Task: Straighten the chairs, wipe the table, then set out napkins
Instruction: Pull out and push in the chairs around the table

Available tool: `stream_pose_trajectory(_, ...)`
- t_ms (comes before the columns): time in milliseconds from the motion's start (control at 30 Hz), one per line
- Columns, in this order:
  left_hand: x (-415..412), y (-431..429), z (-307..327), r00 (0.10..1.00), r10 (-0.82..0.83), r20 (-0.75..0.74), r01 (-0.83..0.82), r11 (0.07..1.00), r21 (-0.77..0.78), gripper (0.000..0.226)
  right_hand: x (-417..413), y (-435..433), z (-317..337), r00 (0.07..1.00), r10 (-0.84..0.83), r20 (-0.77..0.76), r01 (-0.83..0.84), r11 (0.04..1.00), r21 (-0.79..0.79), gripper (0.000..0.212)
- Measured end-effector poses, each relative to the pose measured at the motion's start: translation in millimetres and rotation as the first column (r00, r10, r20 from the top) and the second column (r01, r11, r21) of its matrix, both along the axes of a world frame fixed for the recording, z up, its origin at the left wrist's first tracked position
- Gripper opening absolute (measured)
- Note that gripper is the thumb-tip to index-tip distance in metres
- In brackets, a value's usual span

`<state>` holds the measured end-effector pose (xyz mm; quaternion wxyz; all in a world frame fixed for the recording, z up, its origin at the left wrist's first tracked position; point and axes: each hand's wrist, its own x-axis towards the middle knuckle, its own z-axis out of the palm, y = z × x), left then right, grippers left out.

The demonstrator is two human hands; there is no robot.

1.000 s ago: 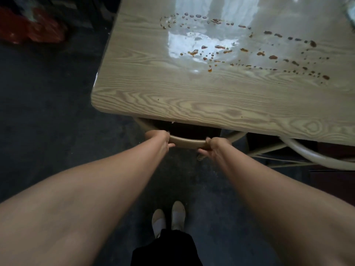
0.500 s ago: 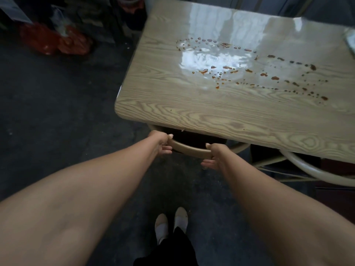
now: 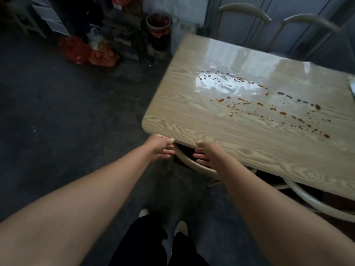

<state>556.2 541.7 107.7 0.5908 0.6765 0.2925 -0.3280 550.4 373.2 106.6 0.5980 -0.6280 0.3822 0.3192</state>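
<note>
A light wood-grain table (image 3: 221, 127) fills the right half of the view, its top glossy and spattered with brown-orange drops (image 3: 272, 108). A beige chair with a curved backrest (image 3: 194, 164) is tucked under the near corner of the table. My left hand (image 3: 160, 148) hovers just left of the backrest, fingers spread and holding nothing. My right hand (image 3: 208, 154) is above the backrest at the table's edge, fingers apart and off the rail.
A second curved chair back (image 3: 315, 204) shows under the table at the right. Two more chairs (image 3: 244, 10) stand beyond the far side. Red plastic bags (image 3: 86, 51) and a bucket (image 3: 158, 24) crowd the dark floor at the back left. My feet (image 3: 180, 228) stand below.
Both hands have let go of the chair's backrest and opened. My view has swung left and up, showing more floor and the far chairs.
</note>
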Motion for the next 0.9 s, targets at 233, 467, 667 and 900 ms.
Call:
stream_pose_trajectory(233, 48.9, 53.2, 17.0, 0.975, -0.188, 0.122, 0.18, 0.981, 0.073, 0.013, 46.5, 63.2, 11.0, 0.999, 0.036, 0.026, -0.035, 0.998, -0.049, 0.028)
stream_pose_trajectory(467, 125.7, 126.8, 26.2, 0.924, -0.341, 0.171, 0.323, 0.938, 0.124, 0.019, 107.1, 143.4, 10.6, 0.99, -0.14, 0.002, 0.14, 0.99, -0.025, 0.025)
stream_pose_trajectory(667, 204.0, 181.4, 24.9, 0.887, -0.432, 0.165, 0.406, 0.898, 0.167, 0.01, 161.7, 199.0, 3.3, 0.975, -0.223, 0.014, 0.223, 0.975, -0.007, 0.017)
stream_pose_trajectory(900, 289.9, 203.4, 11.7, 0.861, -0.493, 0.128, 0.475, 0.868, 0.148, 0.011, 239.0, 214.3, 0.5, 0.957, -0.286, 0.046, 0.289, 0.953, -0.086, 0.021)
